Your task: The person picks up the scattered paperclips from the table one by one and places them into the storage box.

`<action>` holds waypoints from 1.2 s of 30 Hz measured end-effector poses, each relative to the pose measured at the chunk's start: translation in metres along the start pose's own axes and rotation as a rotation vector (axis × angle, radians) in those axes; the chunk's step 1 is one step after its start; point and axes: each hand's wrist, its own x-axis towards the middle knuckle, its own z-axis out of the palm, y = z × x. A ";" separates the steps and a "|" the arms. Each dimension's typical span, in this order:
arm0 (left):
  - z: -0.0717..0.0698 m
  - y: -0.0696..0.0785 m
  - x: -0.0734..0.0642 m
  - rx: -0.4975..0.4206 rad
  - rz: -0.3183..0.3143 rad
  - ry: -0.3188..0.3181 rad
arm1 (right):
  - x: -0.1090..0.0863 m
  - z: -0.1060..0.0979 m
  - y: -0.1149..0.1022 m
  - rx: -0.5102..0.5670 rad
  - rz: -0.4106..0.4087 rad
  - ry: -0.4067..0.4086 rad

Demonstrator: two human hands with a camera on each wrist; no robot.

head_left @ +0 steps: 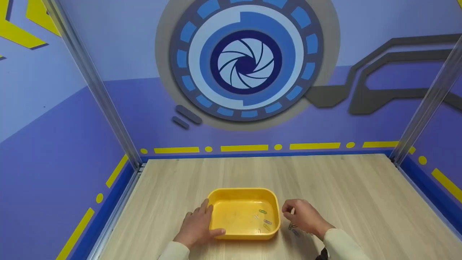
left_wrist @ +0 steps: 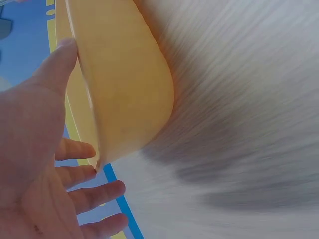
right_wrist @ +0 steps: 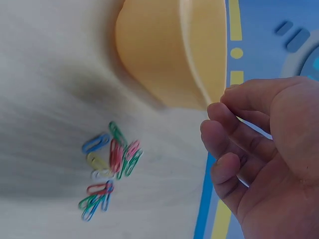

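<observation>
A yellow plastic tray [head_left: 234, 236] stands on the wooden table with several coloured paper clips [head_left: 267, 221] lying loose toward the right of its floor. My left hand [head_left: 197, 224] holds its left end, the thumb [left_wrist: 65, 57] at the near rim and the fingers along the left side; the ring and little fingers spread free in the left wrist view. Just off the tray's right side is my right hand [head_left: 303, 215], thumb tip close against the curled index finger. I cannot tell whether a clip is between those fingertips. Below it lies a loose pile of paper clips [right_wrist: 115, 157].
The light wooden tabletop [head_left: 173, 187] runs back to a blue-purple wall panel [head_left: 137, 104] with printed shapes. Metal posts [head_left: 117, 126] rise at the back corners. The clip pile is on the table to the right of the tray.
</observation>
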 end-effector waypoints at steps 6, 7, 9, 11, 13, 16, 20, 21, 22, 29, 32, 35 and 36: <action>-0.003 0.001 -0.001 -0.033 -0.016 -0.020 | -0.004 0.000 0.016 0.019 0.093 -0.007; -0.003 0.001 -0.001 -0.042 -0.023 -0.022 | -0.005 0.000 0.019 0.014 0.099 -0.005; -0.004 0.001 -0.001 -0.045 -0.029 -0.022 | -0.006 0.000 0.025 0.003 0.108 0.003; -0.004 0.001 -0.001 -0.034 -0.026 -0.013 | -0.007 0.000 0.029 -0.019 0.115 0.019; -0.004 0.001 0.000 -0.021 -0.023 -0.006 | -0.009 0.000 0.034 -0.036 0.128 0.036; -0.004 0.000 0.001 -0.011 -0.023 0.002 | -0.011 0.000 0.040 -0.052 0.157 0.052; -0.004 0.001 0.003 -0.013 -0.037 -0.006 | -0.014 0.002 0.046 -0.072 0.187 0.066; -0.004 0.002 0.003 -0.011 -0.038 -0.008 | -0.015 0.002 0.048 -0.078 0.193 0.072; -0.005 0.003 0.004 -0.009 -0.040 -0.007 | -0.015 0.003 0.049 -0.083 0.199 0.078; -0.010 0.007 0.007 0.067 0.009 0.034 | -0.018 0.003 0.056 -0.097 0.269 0.057; -0.010 0.006 0.006 0.098 0.036 0.047 | -0.018 0.004 0.060 -0.098 0.288 0.043; -0.010 0.005 0.005 0.093 0.038 0.048 | -0.017 0.005 0.063 -0.106 0.297 0.044; -0.010 0.005 0.005 0.093 0.042 0.051 | -0.017 0.005 0.064 -0.110 0.296 0.042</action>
